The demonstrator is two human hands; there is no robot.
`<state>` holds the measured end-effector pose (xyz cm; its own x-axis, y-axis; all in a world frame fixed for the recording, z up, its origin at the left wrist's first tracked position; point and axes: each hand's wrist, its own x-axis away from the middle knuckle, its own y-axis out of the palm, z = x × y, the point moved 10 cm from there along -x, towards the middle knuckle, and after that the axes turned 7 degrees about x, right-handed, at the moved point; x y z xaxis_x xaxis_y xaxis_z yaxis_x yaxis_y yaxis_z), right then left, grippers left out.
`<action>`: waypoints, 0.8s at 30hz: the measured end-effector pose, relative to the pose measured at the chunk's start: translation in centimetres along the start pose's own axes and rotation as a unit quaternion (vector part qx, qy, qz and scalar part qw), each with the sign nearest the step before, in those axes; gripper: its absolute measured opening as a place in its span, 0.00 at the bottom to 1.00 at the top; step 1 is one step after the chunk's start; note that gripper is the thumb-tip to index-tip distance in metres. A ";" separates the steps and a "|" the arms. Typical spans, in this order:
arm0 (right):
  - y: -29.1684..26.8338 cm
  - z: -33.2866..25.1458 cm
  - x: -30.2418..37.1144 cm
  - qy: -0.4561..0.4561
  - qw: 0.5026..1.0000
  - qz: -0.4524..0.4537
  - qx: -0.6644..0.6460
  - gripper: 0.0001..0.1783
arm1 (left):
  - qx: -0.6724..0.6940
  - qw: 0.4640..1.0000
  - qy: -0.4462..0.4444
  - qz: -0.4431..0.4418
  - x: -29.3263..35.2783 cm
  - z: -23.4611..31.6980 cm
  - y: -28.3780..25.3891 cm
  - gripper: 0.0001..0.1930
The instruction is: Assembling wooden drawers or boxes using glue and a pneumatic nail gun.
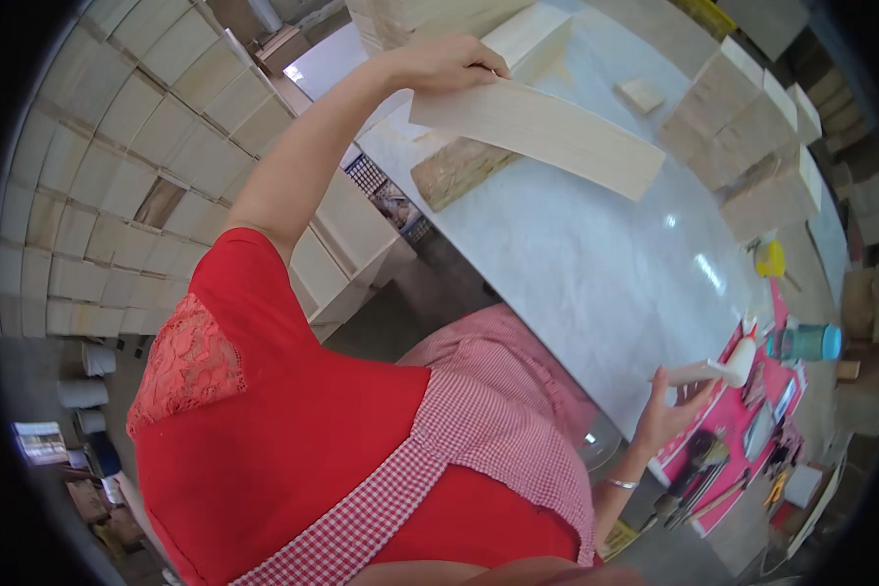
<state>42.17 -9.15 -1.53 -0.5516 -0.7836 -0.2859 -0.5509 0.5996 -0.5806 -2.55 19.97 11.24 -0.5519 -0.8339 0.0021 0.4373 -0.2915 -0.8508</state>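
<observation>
My left hand [449, 66] is closed on one end of a long, thin, pale wooden board [566, 137], holding it at a slant over the white table [596, 283]. Beneath the board lies a rough-surfaced wooden block [459, 172], partly covered by it. At the table's near right side, my right hand [676, 405], with a bracelet at the wrist, has its fingers curled round a white squeeze bottle [740, 363] with a reddish tip. Part of that bottle is hard to make out among the fingers.
Pale wooden boxes [742, 127] are stacked at the far right, and many more [117, 146] form a wall at left. A pink mat [718, 430] holds brushes and tools beside a blue-lidded jar [811, 342]. A yellow container [770, 259] and a small wood piece [640, 95] sit on the table.
</observation>
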 end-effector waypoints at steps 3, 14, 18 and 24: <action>1.1 1.4 0.9 0.010 0.997 -0.048 -0.064 0.50 | 0.008 0.998 -0.004 -0.059 -0.1 0.3 4.1 0.12; 5.7 -2.9 3.5 0.004 0.957 -0.223 -0.186 0.55 | -0.207 0.932 0.291 -0.061 2.7 12.4 20.5 0.49; 6.0 -2.7 4.4 0.005 0.951 -0.229 -0.210 0.54 | -0.220 0.936 0.253 -0.105 1.3 14.4 25.7 0.51; 7.3 -2.6 4.4 0.011 0.944 -0.263 -0.199 0.54 | -0.176 0.942 0.246 -0.145 -0.1 13.6 26.4 0.48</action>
<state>34.10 -7.78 -5.10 -0.1475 -0.9889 -0.0196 -0.9410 0.1464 -0.3050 18.71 6.00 -4.05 -0.9121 -0.3997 0.0917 0.0023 -0.2285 -0.9735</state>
